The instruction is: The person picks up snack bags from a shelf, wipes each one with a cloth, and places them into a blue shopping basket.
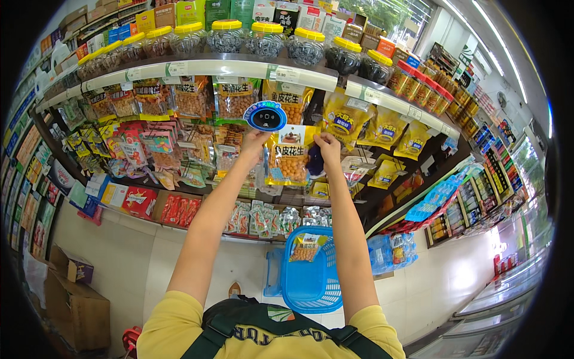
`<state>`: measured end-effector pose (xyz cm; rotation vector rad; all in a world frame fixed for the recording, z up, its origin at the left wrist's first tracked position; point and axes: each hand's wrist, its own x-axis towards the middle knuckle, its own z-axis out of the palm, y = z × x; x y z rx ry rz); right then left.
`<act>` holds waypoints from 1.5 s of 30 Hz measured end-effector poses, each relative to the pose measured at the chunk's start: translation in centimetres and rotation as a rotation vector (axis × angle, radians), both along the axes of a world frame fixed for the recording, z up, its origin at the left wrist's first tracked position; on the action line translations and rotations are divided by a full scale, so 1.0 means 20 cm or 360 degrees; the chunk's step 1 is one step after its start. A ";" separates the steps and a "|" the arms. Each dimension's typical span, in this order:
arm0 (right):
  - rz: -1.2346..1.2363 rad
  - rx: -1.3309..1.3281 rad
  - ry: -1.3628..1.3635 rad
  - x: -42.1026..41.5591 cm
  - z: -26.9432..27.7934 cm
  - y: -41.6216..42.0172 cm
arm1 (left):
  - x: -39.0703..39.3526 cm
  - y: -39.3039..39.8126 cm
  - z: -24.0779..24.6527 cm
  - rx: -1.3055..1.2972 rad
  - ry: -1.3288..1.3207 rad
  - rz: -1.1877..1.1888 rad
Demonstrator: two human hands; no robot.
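A yellow bag of coated peanuts (289, 157) with a clear window hangs upright before the snack rack. My right hand (328, 147) pinches its upper right corner. My left hand (254, 146) has its fingers curled by the upper left corner, right under a blue-rimmed oval contactless-payment sign (266, 117). I cannot tell whether the left fingers hold the bag or the sign. A dark purple item (315, 160) shows between the bag and my right wrist. On the floor below stands a blue plastic shopping basket (293, 291), with a similar yellow peanut bag (306, 247) in it.
Lidded plastic jars (265, 40) line the shelf above the price rail (197, 68). Snack packets (128, 146) hang left, yellow bags (389, 129) right. Bottled-water packs (393, 252) stand right of the basket; a cardboard box (80, 314) is at lower left.
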<state>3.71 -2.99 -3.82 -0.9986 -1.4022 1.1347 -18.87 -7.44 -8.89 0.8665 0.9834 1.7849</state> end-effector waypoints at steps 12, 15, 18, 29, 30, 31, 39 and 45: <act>-0.0157 0.0259 0.0211 -0.26 0.27 0.33 | -0.27 0.29 0.38 0.0168 0.0109 -0.0186; -0.0108 0.0276 0.0362 -0.25 0.31 0.27 | -0.25 0.25 0.46 0.0202 0.0096 -0.0194; -0.0044 0.0255 0.0422 -0.24 0.33 0.18 | -0.27 0.20 0.46 0.0256 0.0057 -0.0271; -0.0205 0.0372 0.0416 -0.30 0.43 0.28 | -0.23 0.30 0.58 0.0151 0.0034 0.0011; -0.0184 0.0349 0.0381 -0.30 0.41 0.29 | -0.24 0.31 0.57 0.0187 0.0107 0.0048; -0.0165 0.0326 0.0346 -0.30 0.40 0.29 | -0.25 0.31 0.55 0.0131 0.0136 0.0044; -0.0130 0.0213 0.0476 -0.30 0.38 0.27 | -0.27 0.35 0.50 0.0153 0.0215 0.0053; -0.0199 0.0082 0.0383 -0.23 0.35 0.35 | -0.17 0.33 0.57 0.0063 0.0393 0.0157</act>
